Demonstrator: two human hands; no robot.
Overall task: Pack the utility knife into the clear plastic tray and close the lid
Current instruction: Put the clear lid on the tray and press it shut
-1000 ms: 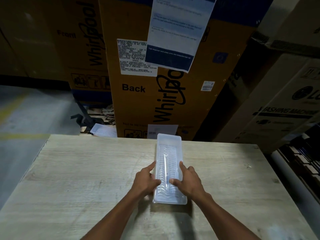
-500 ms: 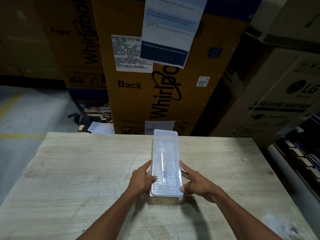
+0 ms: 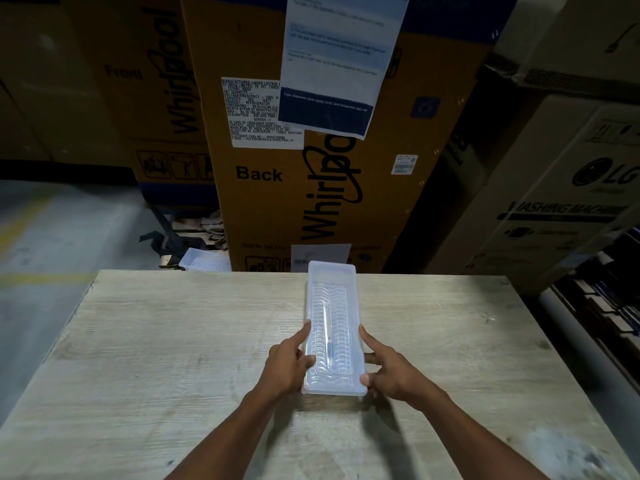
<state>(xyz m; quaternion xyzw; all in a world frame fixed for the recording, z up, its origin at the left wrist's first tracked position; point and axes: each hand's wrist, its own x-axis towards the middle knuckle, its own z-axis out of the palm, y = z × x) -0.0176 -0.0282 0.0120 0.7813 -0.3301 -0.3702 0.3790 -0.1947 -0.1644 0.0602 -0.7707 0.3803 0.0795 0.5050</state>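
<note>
Warehouse, stacked appliance cartons (image 3: 311, 188), concrete floor (image 3: 69, 237)

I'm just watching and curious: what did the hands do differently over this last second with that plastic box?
Both hands slid off the lid to the sides: the left hand now grips the left edge of the clear box, the right hand its right near corner. The box stayed closed, in the same spot on the wooden table, with the knife faintly visible inside.
</note>
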